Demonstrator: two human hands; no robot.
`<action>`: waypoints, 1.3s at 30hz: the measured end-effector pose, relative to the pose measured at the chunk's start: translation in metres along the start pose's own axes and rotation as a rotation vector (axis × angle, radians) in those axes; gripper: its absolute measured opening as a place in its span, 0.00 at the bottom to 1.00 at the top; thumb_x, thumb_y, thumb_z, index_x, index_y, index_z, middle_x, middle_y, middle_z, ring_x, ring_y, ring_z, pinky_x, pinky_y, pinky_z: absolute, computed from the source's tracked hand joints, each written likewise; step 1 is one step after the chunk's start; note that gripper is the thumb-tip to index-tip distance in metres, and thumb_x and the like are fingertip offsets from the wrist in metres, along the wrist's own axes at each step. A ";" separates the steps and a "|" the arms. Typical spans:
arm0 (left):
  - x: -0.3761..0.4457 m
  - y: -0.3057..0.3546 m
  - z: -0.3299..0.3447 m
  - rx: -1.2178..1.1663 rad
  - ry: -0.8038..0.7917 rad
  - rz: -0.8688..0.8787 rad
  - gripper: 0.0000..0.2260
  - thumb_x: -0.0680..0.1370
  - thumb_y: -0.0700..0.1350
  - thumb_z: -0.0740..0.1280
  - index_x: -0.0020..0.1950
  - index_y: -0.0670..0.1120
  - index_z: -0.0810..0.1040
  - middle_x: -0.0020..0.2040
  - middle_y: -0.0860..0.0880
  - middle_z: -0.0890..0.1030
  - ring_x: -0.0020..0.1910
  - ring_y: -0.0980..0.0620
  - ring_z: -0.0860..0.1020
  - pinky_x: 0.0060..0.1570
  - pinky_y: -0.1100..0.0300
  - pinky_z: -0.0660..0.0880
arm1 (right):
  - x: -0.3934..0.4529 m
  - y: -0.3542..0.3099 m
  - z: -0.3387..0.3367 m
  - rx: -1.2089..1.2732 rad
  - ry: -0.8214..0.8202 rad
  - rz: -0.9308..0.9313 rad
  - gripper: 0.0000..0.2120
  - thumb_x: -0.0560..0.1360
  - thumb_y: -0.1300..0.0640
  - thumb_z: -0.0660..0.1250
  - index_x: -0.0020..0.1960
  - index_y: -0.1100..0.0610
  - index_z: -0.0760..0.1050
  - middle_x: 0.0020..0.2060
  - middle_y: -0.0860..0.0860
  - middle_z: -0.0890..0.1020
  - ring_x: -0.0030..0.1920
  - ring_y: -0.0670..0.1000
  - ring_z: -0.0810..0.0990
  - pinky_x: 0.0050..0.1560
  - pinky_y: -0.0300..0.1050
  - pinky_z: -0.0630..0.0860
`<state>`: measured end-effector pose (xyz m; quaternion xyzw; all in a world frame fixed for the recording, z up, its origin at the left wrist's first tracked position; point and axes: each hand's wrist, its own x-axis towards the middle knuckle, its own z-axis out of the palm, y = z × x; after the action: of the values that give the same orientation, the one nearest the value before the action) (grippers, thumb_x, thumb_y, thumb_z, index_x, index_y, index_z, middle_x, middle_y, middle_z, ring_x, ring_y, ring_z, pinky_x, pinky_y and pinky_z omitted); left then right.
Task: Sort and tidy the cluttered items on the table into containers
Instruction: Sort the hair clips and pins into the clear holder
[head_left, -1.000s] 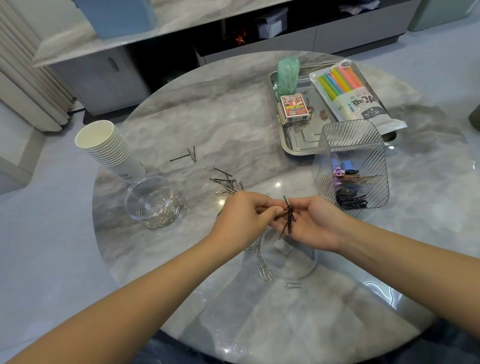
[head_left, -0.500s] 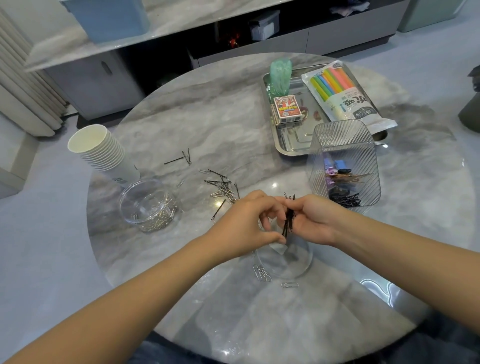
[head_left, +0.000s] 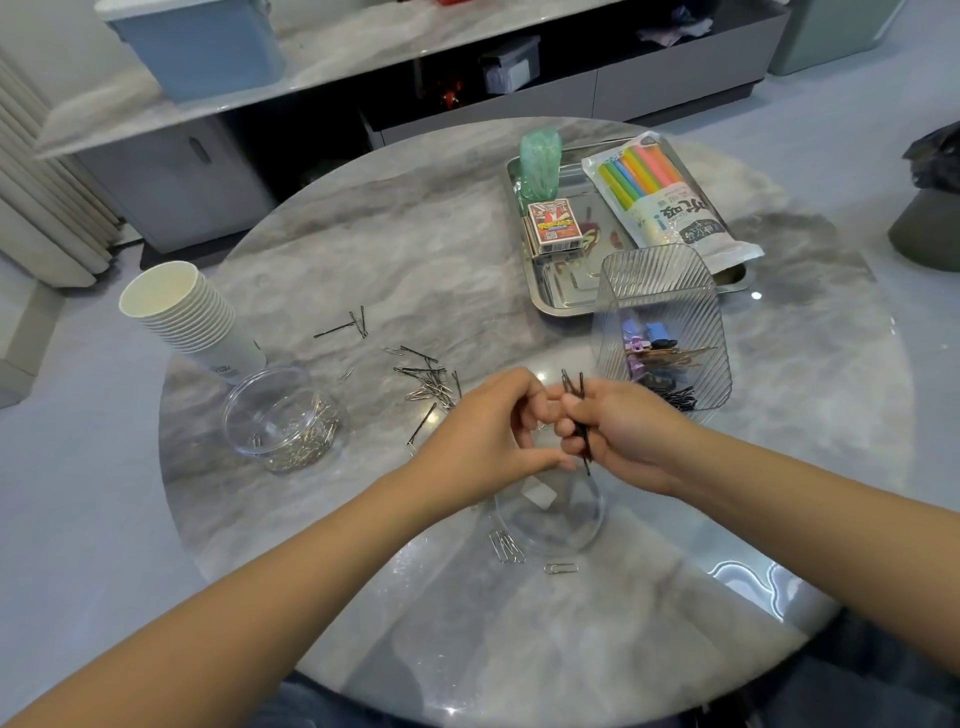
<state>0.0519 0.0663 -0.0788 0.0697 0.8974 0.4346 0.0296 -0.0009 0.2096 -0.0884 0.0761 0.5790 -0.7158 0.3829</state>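
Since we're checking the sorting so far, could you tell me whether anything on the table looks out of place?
Yes. Loose paper clips lie on the table beside the empty clear dish, not in the clear bowl of paper clips. Black bobby pins are scattered mid-table, mixed with clips. The right hand grips a bundle of pins.

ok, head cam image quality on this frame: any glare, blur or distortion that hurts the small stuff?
Head view: strong wide-angle bowing, the round table edge curves. Window glare sits on the near right tabletop. The empty clear bowl under the hands nearly vanishes against the marble. The bobby pins in the right hand read sharp; the left hand is slightly soft. Loose paper clips are resolvable.
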 end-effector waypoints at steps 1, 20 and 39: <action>0.002 0.001 -0.002 -0.012 0.003 -0.015 0.20 0.63 0.46 0.80 0.41 0.52 0.69 0.38 0.54 0.73 0.35 0.53 0.76 0.35 0.71 0.68 | -0.003 -0.006 -0.003 -0.106 0.017 -0.043 0.10 0.81 0.67 0.51 0.50 0.62 0.71 0.34 0.54 0.75 0.29 0.46 0.69 0.25 0.35 0.67; 0.017 -0.010 0.009 0.030 -0.002 -0.123 0.05 0.77 0.52 0.66 0.43 0.54 0.73 0.43 0.54 0.78 0.42 0.55 0.78 0.40 0.65 0.69 | -0.014 -0.061 -0.072 -1.863 0.110 -0.227 0.15 0.76 0.62 0.62 0.58 0.46 0.77 0.50 0.47 0.80 0.44 0.46 0.69 0.49 0.43 0.74; 0.016 -0.058 -0.019 0.226 0.119 -0.274 0.05 0.76 0.44 0.65 0.41 0.52 0.74 0.43 0.51 0.76 0.39 0.56 0.74 0.39 0.63 0.66 | 0.001 -0.023 -0.001 -1.326 -0.022 -0.568 0.07 0.73 0.57 0.70 0.51 0.53 0.81 0.35 0.42 0.78 0.37 0.42 0.76 0.45 0.36 0.73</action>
<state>0.0285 0.0185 -0.1127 -0.0762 0.9419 0.3261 0.0272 -0.0160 0.2105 -0.0715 -0.3330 0.8852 -0.2864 0.1533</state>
